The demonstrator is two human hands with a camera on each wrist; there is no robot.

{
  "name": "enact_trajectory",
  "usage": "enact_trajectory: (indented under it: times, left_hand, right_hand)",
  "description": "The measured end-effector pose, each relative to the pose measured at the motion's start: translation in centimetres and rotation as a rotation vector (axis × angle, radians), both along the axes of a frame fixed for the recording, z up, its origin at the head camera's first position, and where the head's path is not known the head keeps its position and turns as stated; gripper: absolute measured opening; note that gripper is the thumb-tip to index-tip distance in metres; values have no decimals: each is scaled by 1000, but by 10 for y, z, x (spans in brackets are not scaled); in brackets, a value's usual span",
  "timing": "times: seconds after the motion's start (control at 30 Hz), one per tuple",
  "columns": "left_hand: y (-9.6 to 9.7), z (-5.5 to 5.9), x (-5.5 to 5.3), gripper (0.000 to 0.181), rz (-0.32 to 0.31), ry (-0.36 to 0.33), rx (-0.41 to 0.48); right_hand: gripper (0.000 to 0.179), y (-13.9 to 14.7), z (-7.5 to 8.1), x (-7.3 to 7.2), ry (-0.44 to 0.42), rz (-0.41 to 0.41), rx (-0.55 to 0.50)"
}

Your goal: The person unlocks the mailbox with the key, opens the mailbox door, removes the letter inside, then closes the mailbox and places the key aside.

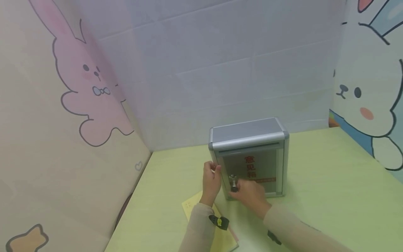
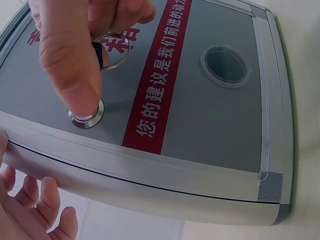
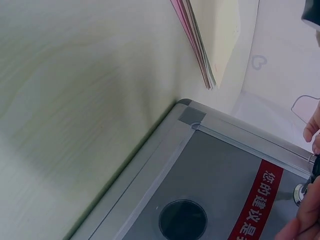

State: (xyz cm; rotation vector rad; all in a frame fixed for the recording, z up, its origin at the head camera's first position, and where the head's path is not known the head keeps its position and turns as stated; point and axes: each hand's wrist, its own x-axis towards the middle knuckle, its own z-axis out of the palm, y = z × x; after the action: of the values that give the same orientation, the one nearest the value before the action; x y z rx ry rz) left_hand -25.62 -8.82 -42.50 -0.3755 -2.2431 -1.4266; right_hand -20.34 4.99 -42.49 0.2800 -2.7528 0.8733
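Note:
A grey metal suggestion box (image 1: 248, 133) with silver edges stands upright on the table. Low on the left of its front panel is a round lock (image 2: 87, 120). My right hand (image 1: 250, 194) pinches a key at this lock; its thumb hides most of the key in the left wrist view. A metal key ring (image 2: 117, 52) and a black piece (image 1: 234, 189) show beside these fingers. Against the box's left side, my left hand (image 1: 211, 182) rests with relaxed, slightly bent fingers (image 2: 50, 197). A round dark window (image 3: 182, 220) sits near the panel's bottom.
A stack of coloured paper (image 3: 227, 40), yellow on top, lies on the table under my left forearm, in front of the box. The pale green table (image 1: 330, 189) extends to both sides. Behind stands a pale wall covering (image 1: 220, 70), with cartoon rabbits on the side walls.

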Motion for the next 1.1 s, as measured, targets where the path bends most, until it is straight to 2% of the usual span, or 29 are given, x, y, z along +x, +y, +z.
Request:
enact_trajectory:
  times: [0.2,0.4,0.8,1.1]
  left_hand:
    - [0,-2,-1,60,-4,13,2]
    - [-1,-2,-1,59,-6,34,5]
    - [-1,0,-1,60,-9,-7,20]
    - [-1,-3,-3,59,-14,42,16]
  right_hand:
    - [30,2,-7,7,-46,20,-43]
    - [26,4,-13,9,-15,24,-49]
    - [26,6,-22,13,-57,30,-41]
    - [34,8,-32,13,-28,33,-22]
